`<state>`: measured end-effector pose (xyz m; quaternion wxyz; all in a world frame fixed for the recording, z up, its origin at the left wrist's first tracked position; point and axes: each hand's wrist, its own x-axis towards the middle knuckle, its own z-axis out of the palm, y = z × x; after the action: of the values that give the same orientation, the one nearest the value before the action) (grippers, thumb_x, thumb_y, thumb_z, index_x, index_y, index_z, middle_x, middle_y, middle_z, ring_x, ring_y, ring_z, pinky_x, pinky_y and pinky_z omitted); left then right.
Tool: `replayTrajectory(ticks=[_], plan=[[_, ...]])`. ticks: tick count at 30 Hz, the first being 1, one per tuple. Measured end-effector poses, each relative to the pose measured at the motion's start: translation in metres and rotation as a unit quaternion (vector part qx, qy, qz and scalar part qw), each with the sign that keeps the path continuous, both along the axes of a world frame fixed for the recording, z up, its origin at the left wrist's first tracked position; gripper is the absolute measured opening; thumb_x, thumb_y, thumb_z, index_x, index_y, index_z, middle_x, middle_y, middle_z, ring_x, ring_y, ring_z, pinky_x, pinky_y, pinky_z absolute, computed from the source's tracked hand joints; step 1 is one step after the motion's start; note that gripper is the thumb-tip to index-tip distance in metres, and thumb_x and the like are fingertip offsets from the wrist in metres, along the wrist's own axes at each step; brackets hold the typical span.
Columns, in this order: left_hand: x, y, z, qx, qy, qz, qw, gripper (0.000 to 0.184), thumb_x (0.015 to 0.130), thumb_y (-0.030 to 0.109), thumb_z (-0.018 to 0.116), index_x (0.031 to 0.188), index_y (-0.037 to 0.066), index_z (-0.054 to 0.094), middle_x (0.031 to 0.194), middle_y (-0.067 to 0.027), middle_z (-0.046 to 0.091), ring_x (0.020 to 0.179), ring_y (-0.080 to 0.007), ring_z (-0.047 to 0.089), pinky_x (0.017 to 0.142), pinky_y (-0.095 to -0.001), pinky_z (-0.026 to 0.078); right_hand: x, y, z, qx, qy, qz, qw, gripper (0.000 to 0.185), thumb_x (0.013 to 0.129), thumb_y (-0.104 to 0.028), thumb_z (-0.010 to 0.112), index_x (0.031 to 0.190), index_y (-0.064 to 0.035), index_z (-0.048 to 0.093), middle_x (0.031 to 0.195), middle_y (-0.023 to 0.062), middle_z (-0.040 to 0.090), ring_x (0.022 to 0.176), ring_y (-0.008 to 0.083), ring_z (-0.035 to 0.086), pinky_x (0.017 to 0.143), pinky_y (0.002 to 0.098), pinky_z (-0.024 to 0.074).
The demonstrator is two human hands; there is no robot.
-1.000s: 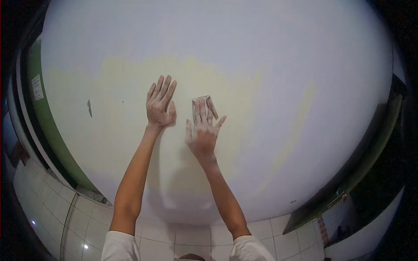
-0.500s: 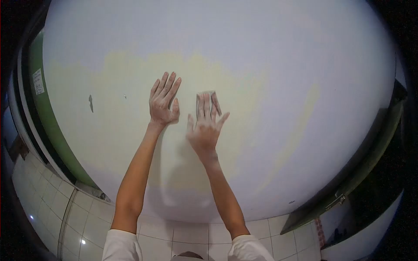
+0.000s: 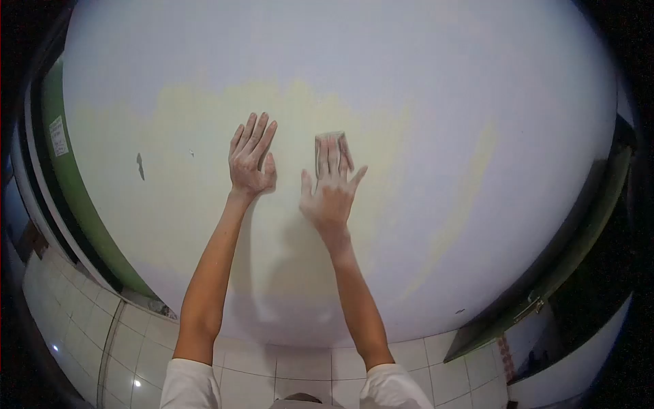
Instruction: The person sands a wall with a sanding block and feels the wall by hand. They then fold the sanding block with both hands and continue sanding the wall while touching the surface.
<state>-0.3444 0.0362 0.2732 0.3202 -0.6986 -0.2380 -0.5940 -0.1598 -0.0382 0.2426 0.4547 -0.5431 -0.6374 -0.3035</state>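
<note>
My right hand presses a folded piece of greyish sandpaper against the wall. Its middle fingers lie over the paper, while the thumb and little finger stick out to the sides. Part of the sandpaper is hidden under the fingers. To the left, my left hand rests on the wall with an open palm, fingers pointing up and thumb apart, holding nothing. Pale dust coats both hands. A yellowish patch spreads over the whitish-lilac wall around them.
A dark chipped mark and a smaller spot show on the wall's left part. Green trim with a paper note borders the left side. White floor tiles lie below, and a dark door-like panel stands at right.
My right hand and the sandpaper have slid slightly up and to the right along the wall. My left hand stays in place on the wall, while the view has shifted a little.
</note>
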Motion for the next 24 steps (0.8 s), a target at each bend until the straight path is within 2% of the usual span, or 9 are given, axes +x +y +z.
replayTrajectory(ticks=[3, 5, 9, 14, 17, 19, 20, 23, 24], plan=[[0.001, 0.000, -0.001, 0.005, -0.004, 0.005, 1.000, 0.066, 0.080, 0.014, 0.049, 0.145, 0.012, 0.059, 0.154, -0.0118, 0.052, 0.147, -0.0339, 0.042, 0.121, -0.0511, 0.029, 0.005, 0.002, 0.059, 0.056, 0.033, 0.025, 0.998, 0.074, 0.098, -0.032, 0.057, 0.163, -0.0142, 0.027, 0.168, 0.0051, 0.028, 0.154, 0.0270, 0.027, 0.119, 0.0737, 0.0082], [0.001, 0.000, 0.000, -0.003, -0.007, 0.007, 1.000, 0.065, 0.080, 0.013, 0.049, 0.144, 0.012, 0.060, 0.154, -0.0116, 0.052, 0.147, -0.0336, 0.042, 0.121, -0.0511, 0.028, 0.006, 0.008, 0.078, 0.064, 0.033, 0.019, 0.997, 0.074, 0.098, -0.032, 0.056, 0.163, -0.0144, 0.026, 0.169, 0.0050, 0.027, 0.154, 0.0270, 0.027, 0.119, 0.0731, 0.0076], [0.002, 0.002, 0.001, -0.001, -0.008, 0.000, 1.000, 0.066, 0.079, 0.012, 0.049, 0.144, 0.012, 0.060, 0.155, -0.0115, 0.051, 0.147, -0.0332, 0.042, 0.121, -0.0511, 0.028, 0.009, 0.003, 0.069, 0.053, 0.032, 0.005, 0.998, 0.075, 0.099, -0.032, 0.055, 0.164, -0.0146, 0.023, 0.169, 0.0049, 0.025, 0.154, 0.0279, 0.027, 0.119, 0.0728, 0.0067], [-0.001, 0.003, 0.000, 0.003, 0.001, 0.002, 1.000, 0.068, 0.079, 0.012, 0.050, 0.147, 0.013, 0.057, 0.156, -0.0102, 0.050, 0.148, -0.0324, 0.041, 0.122, -0.0516, 0.027, 0.017, -0.004, 0.002, 0.009, 0.030, -0.036, 0.999, 0.073, 0.100, -0.035, 0.055, 0.163, -0.0133, 0.025, 0.168, 0.0039, 0.027, 0.152, 0.0273, 0.031, 0.118, 0.0752, 0.0123], [0.000, 0.007, -0.002, 0.014, 0.002, -0.001, 1.000, 0.069, 0.079, 0.013, 0.050, 0.148, 0.014, 0.056, 0.156, -0.0097, 0.050, 0.148, -0.0319, 0.041, 0.122, -0.0518, 0.028, 0.026, -0.013, -0.062, -0.015, 0.045, -0.028, 0.998, 0.072, 0.101, -0.036, 0.055, 0.163, -0.0137, 0.025, 0.169, 0.0060, 0.026, 0.154, 0.0290, 0.028, 0.116, 0.0775, 0.0137], [0.000, 0.007, -0.003, 0.014, -0.004, 0.001, 1.000, 0.068, 0.080, 0.014, 0.050, 0.148, 0.015, 0.056, 0.156, -0.0090, 0.050, 0.148, -0.0318, 0.041, 0.122, -0.0518, 0.028, 0.031, -0.020, -0.102, -0.093, 0.060, -0.050, 0.993, 0.071, 0.101, -0.037, 0.053, 0.163, -0.0145, 0.025, 0.169, 0.0075, 0.025, 0.155, 0.0306, 0.025, 0.115, 0.0792, 0.0124], [-0.001, 0.007, -0.004, 0.014, -0.003, 0.000, 1.000, 0.068, 0.080, 0.014, 0.050, 0.148, 0.015, 0.056, 0.156, -0.0090, 0.050, 0.148, -0.0318, 0.041, 0.122, -0.0518, 0.028, 0.035, -0.019, -0.118, -0.094, 0.061, -0.050, 0.992, 0.071, 0.101, -0.037, 0.053, 0.163, -0.0145, 0.025, 0.169, 0.0075, 0.025, 0.155, 0.0306, 0.025, 0.115, 0.0792, 0.0124], [-0.001, 0.009, -0.003, 0.012, 0.001, 0.013, 1.000, 0.069, 0.079, 0.013, 0.050, 0.147, 0.015, 0.057, 0.155, -0.0085, 0.051, 0.148, -0.0315, 0.041, 0.122, -0.0516, 0.028, 0.046, -0.017, -0.129, -0.115, 0.063, -0.075, 0.989, 0.070, 0.102, -0.036, 0.053, 0.163, -0.0150, 0.026, 0.169, 0.0066, 0.026, 0.155, 0.0306, 0.024, 0.115, 0.0791, 0.0100], [-0.001, 0.009, -0.003, 0.014, -0.002, 0.009, 1.000, 0.069, 0.079, 0.013, 0.050, 0.147, 0.015, 0.057, 0.155, -0.0086, 0.051, 0.148, -0.0314, 0.042, 0.121, -0.0516, 0.029, 0.048, -0.016, -0.113, -0.081, 0.063, -0.065, 0.993, 0.070, 0.101, -0.036, 0.053, 0.163, -0.0151, 0.026, 0.169, 0.0067, 0.026, 0.155, 0.0307, 0.023, 0.116, 0.0788, 0.0085]])
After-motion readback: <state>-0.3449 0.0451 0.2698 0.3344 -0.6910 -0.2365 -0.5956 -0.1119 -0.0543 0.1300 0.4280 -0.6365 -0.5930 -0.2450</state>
